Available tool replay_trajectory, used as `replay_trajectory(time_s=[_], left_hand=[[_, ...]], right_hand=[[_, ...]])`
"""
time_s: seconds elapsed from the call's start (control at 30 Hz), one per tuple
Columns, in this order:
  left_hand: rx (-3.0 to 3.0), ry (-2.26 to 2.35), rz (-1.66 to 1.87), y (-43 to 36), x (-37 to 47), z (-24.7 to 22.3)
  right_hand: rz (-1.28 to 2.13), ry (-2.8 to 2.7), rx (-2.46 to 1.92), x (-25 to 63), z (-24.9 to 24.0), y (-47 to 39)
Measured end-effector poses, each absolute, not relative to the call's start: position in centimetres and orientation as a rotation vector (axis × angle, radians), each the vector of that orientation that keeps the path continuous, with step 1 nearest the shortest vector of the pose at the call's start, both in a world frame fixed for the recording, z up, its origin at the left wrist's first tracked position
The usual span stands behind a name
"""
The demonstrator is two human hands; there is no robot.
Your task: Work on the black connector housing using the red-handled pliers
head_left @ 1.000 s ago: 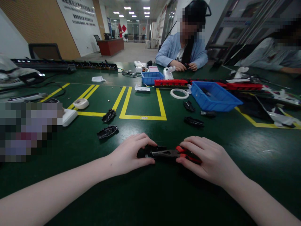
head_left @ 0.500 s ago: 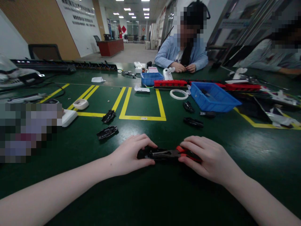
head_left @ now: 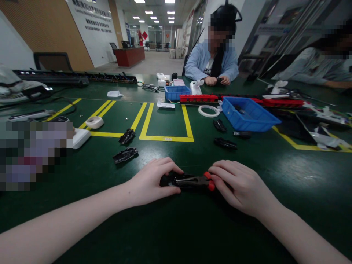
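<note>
In my right hand (head_left: 239, 183) are long-nose pliers (head_left: 196, 180) with red handles, closed in my fingers. Their jaws point left and reach over a black plastic part (head_left: 167, 179). My left hand (head_left: 154, 181) grips that part between thumb and fingers, close to the table surface. The fingers hide much of the part, and whether the jaw tips pinch anything is too small to tell. Two black plastic shells, an upper shell (head_left: 127, 136) and a lower shell (head_left: 125, 155), lie beyond my left hand. More black pieces (head_left: 225, 143) lie beyond my right hand.
A blue bin (head_left: 250, 123) stands at the right, near a roll of white tape (head_left: 209, 110). Farther back are a smaller blue bin (head_left: 177, 93) and a long red strip (head_left: 199, 98). Yellow tape lines (head_left: 167, 139) mark the green table. A person (head_left: 211, 62) sits opposite.
My right hand's fingers have closed further round the plier handles, and the red handles have drawn nearer together. My left hand has hardly moved. The person opposite has shifted slightly.
</note>
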State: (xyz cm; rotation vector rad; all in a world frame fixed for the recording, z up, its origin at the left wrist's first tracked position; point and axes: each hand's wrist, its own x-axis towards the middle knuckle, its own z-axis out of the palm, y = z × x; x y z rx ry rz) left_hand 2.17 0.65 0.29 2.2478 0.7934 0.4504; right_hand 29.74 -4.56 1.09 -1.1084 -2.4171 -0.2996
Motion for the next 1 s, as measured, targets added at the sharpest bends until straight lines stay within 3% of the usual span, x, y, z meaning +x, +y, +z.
replay_trajectory(time_s=[1.0], left_hand=[[2.277,0.747,0.484,0.7,2.06,0.22]], right_hand=[[-0.25,-2.446,-1.134,29.72,1.23,-4.45]])
